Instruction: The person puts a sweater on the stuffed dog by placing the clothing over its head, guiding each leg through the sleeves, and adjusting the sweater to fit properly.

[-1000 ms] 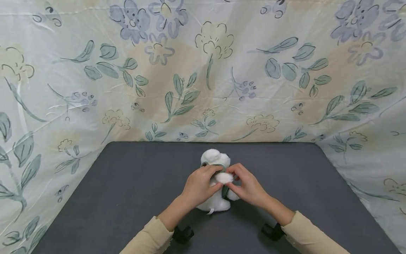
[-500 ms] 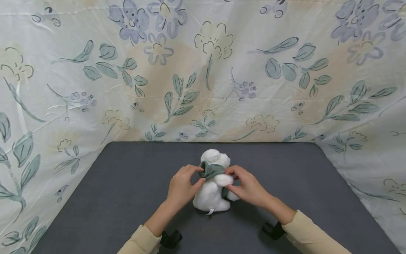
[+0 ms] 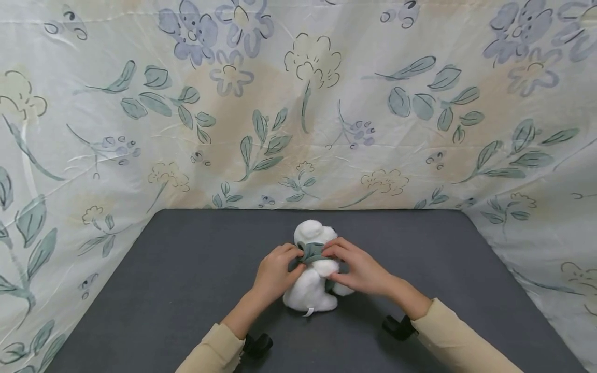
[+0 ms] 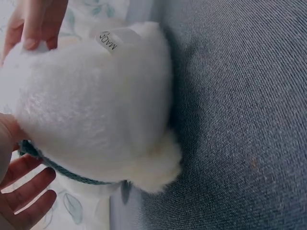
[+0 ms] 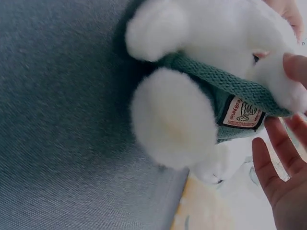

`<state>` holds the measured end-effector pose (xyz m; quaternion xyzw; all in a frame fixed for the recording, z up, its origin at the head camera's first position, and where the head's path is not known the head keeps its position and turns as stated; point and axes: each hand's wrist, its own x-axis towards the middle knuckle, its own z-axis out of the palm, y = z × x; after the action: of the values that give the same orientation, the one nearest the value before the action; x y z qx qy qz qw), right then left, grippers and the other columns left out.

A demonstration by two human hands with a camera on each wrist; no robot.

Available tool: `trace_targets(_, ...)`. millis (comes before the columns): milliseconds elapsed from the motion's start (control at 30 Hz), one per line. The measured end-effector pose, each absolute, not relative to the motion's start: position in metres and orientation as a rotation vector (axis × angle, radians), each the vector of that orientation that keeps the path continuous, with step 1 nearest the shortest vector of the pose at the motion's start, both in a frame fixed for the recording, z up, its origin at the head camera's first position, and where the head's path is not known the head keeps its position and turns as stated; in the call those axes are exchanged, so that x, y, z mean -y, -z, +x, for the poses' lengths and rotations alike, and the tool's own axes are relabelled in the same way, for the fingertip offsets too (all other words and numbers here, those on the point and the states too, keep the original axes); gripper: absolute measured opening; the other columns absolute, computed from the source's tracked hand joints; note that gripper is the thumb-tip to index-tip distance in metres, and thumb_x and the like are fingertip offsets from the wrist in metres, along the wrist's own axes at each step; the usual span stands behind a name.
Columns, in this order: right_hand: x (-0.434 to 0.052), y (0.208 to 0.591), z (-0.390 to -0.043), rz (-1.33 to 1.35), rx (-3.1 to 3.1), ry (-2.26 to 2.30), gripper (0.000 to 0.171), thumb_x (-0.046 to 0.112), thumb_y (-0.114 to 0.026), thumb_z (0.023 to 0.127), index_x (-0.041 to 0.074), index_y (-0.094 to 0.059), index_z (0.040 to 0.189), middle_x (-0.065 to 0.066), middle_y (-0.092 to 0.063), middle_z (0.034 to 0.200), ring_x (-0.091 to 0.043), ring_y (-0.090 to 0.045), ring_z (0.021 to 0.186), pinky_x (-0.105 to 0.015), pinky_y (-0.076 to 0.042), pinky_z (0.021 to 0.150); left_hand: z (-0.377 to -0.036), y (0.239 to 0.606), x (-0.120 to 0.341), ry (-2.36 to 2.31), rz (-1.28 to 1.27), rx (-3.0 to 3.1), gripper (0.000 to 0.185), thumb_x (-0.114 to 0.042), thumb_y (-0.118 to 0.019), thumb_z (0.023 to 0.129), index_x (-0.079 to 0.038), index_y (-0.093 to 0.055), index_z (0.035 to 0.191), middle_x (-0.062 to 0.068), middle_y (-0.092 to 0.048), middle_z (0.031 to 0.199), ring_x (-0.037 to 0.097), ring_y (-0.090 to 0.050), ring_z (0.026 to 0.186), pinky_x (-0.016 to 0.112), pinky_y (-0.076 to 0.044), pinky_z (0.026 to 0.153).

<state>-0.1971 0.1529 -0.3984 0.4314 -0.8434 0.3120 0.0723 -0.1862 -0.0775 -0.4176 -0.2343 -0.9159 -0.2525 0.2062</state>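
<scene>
Dark grey tabletop (image 3: 186, 269) backed by a floral cloth backdrop (image 3: 298, 114)

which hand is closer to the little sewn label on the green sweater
Right. The label sits on the sweater on the toy's right side, just beside the right hand's fingers. The left hand grips the sweater on the opposite side.
</scene>
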Motion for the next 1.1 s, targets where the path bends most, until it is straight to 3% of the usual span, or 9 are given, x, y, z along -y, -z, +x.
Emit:
trace_targets(100, -0.15, 0.394, -0.201, 1.368, 2.566, -0.938, 0.031, 0.016, -0.069, 0.083, 0.017, -0.056, 0.112, -0.003, -0.042, 0.14, -0.012, -0.05, 0.109, -0.03, -0.047, 0.078, -0.187, 0.416, 0.077, 0.721, -0.651, 2.523, 0.016, -0.016, -0.072, 0.077, -0.016, -0.07, 0.093, -0.004, -0.065, 0.093, 0.013, -0.061, 0.081, 0.029, -0.05, 0.064)
trace_targets(167, -0.149, 0.391, -0.203, 1.397, 2.637, -0.941, 0.035, 0.018, -0.067, 0.085, 0.018, -0.053, 0.117, 0.0, -0.041, 0.141, -0.011, -0.05, 0.107, -0.031, -0.046, 0.078, -0.187, 0.415, 0.077, 0.761, -0.645, 2.498, 0.014, -0.014, -0.071, 0.078, -0.015, -0.07, 0.092, -0.003, -0.065, 0.092, 0.013, -0.062, 0.08, 0.03, -0.05, 0.064)
trace_targets(333, -0.147, 0.384, -0.208, 1.418, 2.792, -0.939, 0.036, 0.025, -0.061, 0.09, 0.02, -0.048, 0.123, 0.005, -0.054, 0.12, -0.007, -0.05, 0.096, -0.031, -0.047, 0.077, -0.189, 0.412, 0.078, 0.854, -0.657, 2.449, 0.011, -0.012, -0.068, 0.08, -0.017, -0.069, 0.09, -0.004, -0.065, 0.088, 0.01, -0.06, 0.071, 0.024, -0.046, 0.058)
trace_targets(633, -0.143, 0.379, -0.213, 1.422, 2.791, -0.932, 0.03, 0.024, -0.066, 0.086, 0.02, -0.049, 0.11, 0.009, -0.054, 0.099, -0.006, -0.049, 0.077, -0.021, -0.043, 0.066, -0.185, 0.405, 0.077, 0.979, -0.702, 2.4, 0.01, -0.009, -0.067, 0.081, -0.018, -0.068, 0.085, -0.006, -0.064, 0.083, 0.01, -0.062, 0.071, 0.02, -0.044, 0.057)
trace_targets(900, -0.137, 0.379, -0.214, 1.345, 2.811, -0.955, 0.048, 0.021, -0.066, 0.085, 0.018, -0.042, 0.127, 0.004, -0.055, 0.115, -0.007, -0.054, 0.096, -0.026, -0.047, 0.079, -0.178, 0.4, 0.071, 1.002, -0.712, 2.371, 0.008, -0.009, -0.068, 0.08, -0.017, -0.068, 0.083, -0.007, -0.064, 0.08, 0.005, -0.061, 0.071, 0.024, -0.049, 0.06)
trace_targets(1100, -0.135, 0.379, -0.215, 1.407, 2.746, -0.898, 0.044, 0.021, -0.066, 0.085, 0.02, -0.048, 0.126, 0.007, -0.056, 0.115, -0.005, -0.053, 0.091, -0.025, -0.047, 0.076, -0.175, 0.399, 0.068, 0.991, -0.737, 2.312, 0.007, -0.01, -0.067, 0.082, -0.015, -0.069, 0.085, -0.005, -0.064, 0.08, 0.008, -0.059, 0.066, 0.02, -0.047, 0.058)
